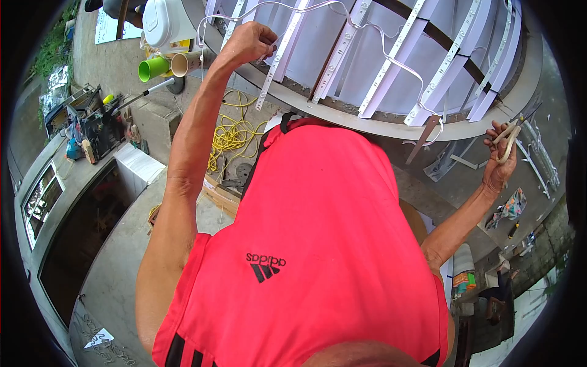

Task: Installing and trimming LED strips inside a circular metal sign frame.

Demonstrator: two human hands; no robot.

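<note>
My left hand (pixel 249 44) is raised at the near left rim of a round metal-edged frame (pixel 342 117). Its fingers are closed in a pinch beside a white LED strip (pixel 278 58); what lies between them is too small to make out. More LED strips (pixel 391 58) run side by side on white slats across the frame. A thin white wire (pixel 397 61) loops over them. Out to the right, beyond the rim, my right hand (pixel 498 156) grips scissors (pixel 511 136) with pale handles, their dark blades pointing away from me.
Left of the frame are a white container (pixel 160 24), a green cylinder (pixel 153 69) and a cream one (pixel 185 63). A tangled yellow cord (pixel 232 136) lies on the ground below. Tools crowd a bench (pixel 92 125) at far left. Another person (pixel 495 300) is at lower right.
</note>
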